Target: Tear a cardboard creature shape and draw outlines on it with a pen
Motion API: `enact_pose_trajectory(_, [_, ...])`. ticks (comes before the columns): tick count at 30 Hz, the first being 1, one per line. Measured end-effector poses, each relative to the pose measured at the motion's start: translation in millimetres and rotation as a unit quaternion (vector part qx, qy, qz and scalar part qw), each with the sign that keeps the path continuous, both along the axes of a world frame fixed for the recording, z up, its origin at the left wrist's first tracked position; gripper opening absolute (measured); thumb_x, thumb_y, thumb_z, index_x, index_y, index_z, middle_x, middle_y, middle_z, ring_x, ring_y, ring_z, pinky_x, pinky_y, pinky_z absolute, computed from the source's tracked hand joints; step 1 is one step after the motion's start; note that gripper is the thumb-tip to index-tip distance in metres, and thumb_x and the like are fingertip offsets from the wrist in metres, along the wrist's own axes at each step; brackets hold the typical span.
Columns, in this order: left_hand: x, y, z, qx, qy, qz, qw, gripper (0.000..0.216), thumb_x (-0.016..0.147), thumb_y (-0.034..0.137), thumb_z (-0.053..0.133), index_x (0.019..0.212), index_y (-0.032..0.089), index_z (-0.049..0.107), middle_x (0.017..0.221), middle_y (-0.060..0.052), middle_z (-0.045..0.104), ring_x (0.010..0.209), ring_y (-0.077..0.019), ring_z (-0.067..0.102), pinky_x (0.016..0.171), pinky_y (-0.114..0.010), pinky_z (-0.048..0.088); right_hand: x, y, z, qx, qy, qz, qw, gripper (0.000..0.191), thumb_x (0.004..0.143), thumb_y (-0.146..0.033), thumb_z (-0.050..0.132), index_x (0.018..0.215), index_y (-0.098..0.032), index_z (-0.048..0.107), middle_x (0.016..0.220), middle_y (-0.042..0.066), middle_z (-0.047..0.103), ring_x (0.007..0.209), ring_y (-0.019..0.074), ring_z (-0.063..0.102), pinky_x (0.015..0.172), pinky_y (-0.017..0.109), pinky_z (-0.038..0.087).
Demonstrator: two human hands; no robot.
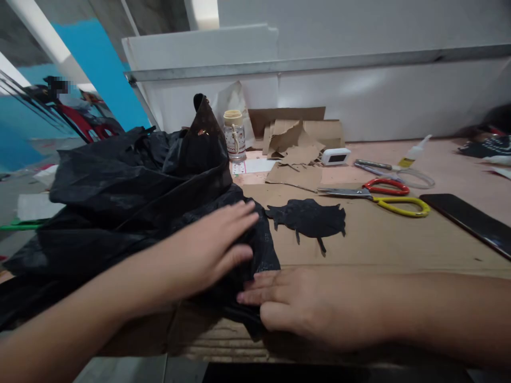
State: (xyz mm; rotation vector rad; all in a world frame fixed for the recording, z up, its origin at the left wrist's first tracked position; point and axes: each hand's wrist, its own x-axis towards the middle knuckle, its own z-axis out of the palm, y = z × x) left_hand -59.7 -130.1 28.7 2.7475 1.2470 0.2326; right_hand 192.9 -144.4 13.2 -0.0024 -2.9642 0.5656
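Note:
A large crumpled sheet of thin black plastic [131, 207], like a bag, covers the left side of the work surface. My left hand [223, 242] is over its right part with fingers stretched out and the palm down, slightly blurred; I cannot tell how firmly it touches. Close to the front edge of the plastic, my right hand [295, 300] rests with its fingers laid out on the black material. Just beyond my hands, a flat black insect-shaped cut-out [309, 218] with thin legs lies on brown cardboard [383, 247].
Scissors [351, 192] with one red and one yellow handle lie behind the cut-out. A phone [467, 218], a glue bottle [415, 152], a small white device [335, 156], torn cardboard pieces [297, 139] and a patterned jar [234, 135] stand or lie around. A white panel [379, 101] borders the back.

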Motion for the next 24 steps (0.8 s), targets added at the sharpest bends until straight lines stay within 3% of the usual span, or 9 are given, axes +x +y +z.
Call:
enact_pose_trajectory(2, [4, -22, -12.7, -0.045, 0.023, -0.045, 0.998, 0.065, 0.105, 0.055, 0.038, 0.164, 0.032, 0.026, 0.17, -0.002, 0.023, 0.157, -0.027, 0.024, 0.13, -0.048, 0.025, 0, 1, -1.2, 0.007, 0.004, 0.004, 1.0, 0.022, 0.104, -0.015, 0.046, 0.102, -0.01, 0.068, 0.121, 0.02, 0.074, 0.123, 0.0238, 0.066, 0.11, 0.036, 0.049])
enact_pose_trajectory(4, [0, -25, -26.0, -0.091, 0.051, -0.061, 0.993, 0.065, 0.106, 0.052, 0.037, 0.165, 0.034, 0.018, 0.17, -0.001, 0.021, 0.159, -0.0267, 0.017, 0.131, -0.05, 0.02, 0, 1, 0.2, 0.01, 0.002, 0.004, 1.0, 0.021, 0.103, -0.015, 0.047, 0.1, -0.011, 0.068, 0.118, 0.019, 0.075, 0.12, 0.0229, 0.066, 0.107, 0.036, 0.051])
enact_pose_trajectory(8, [-28, 15, -38.3, -0.076, 0.071, -0.018, 0.994, 0.071, 0.104, 0.062, 0.037, 0.165, 0.032, 0.018, 0.171, -0.003, 0.018, 0.159, -0.0282, 0.012, 0.13, -0.056, 0.011, 2, -1, 6.5, 0.005, 0.009, -0.002, 1.0, 0.026, 0.103, -0.012, 0.045, 0.11, -0.007, 0.07, 0.142, 0.024, 0.064, 0.134, 0.0231, 0.06, 0.116, 0.037, 0.045])
enact_pose_trajectory(11, [-44, 48, -38.6, -0.074, 0.076, 0.033, 0.994, 0.073, 0.103, 0.064, 0.035, 0.165, 0.026, 0.024, 0.172, -0.005, 0.015, 0.16, -0.0275, 0.011, 0.129, -0.051, 0.018, 3, -3, 9.9, -0.004, -0.008, -0.005, 1.0, 0.027, 0.103, -0.013, 0.045, 0.115, -0.008, 0.069, 0.146, 0.023, 0.06, 0.14, 0.024, 0.056, 0.12, 0.038, 0.041])
enact_pose_trajectory(15, [-46, 71, -38.9, -0.067, 0.084, 0.067, 0.992, 0.072, 0.104, 0.06, 0.029, 0.165, 0.021, 0.024, 0.173, -0.007, 0.014, 0.16, -0.0251, 0.011, 0.13, -0.046, 0.017, 3, -4, 10.9, 0.002, -0.029, -0.003, 1.0, 0.029, 0.104, -0.011, 0.043, 0.116, -0.007, 0.069, 0.149, 0.023, 0.058, 0.143, 0.0256, 0.053, 0.123, 0.038, 0.037])
enact_pose_trajectory(19, [-37, 75, -30.0, -0.046, 0.095, 0.094, 0.99, 0.073, 0.103, 0.054, 0.027, 0.163, 0.011, 0.028, 0.171, -0.014, 0.021, 0.159, -0.0275, 0.019, 0.129, -0.047, 0.02, 3, -4, 8.7, 0.007, -0.013, 0.003, 1.0, 0.028, 0.104, -0.01, 0.042, 0.114, -0.005, 0.068, 0.147, 0.025, 0.059, 0.142, 0.0263, 0.053, 0.123, 0.038, 0.037])
enact_pose_trajectory(22, [-21, 53, -11.1, -0.016, 0.099, 0.107, 0.989, 0.074, 0.1, 0.05, 0.035, 0.157, 0.002, 0.038, 0.167, -0.02, 0.028, 0.157, -0.0334, 0.024, 0.129, -0.05, 0.018, 3, -3, 6.1, -0.001, -0.006, 0.002, 1.0, 0.025, 0.104, -0.013, 0.044, 0.111, -0.008, 0.068, 0.146, 0.023, 0.061, 0.14, 0.0242, 0.055, 0.12, 0.036, 0.041])
enact_pose_trajectory(24, [-5, 24, 0.4, 0.008, 0.086, 0.069, 0.994, 0.066, 0.101, 0.049, 0.036, 0.158, 0.016, 0.042, 0.17, -0.008, 0.027, 0.158, -0.0279, 0.022, 0.131, -0.046, 0.016, 4, -3, 4.1, -0.001, -0.002, -0.002, 1.0, 0.023, 0.104, -0.014, 0.046, 0.109, -0.01, 0.068, 0.14, 0.022, 0.065, 0.136, 0.0241, 0.059, 0.115, 0.036, 0.045])
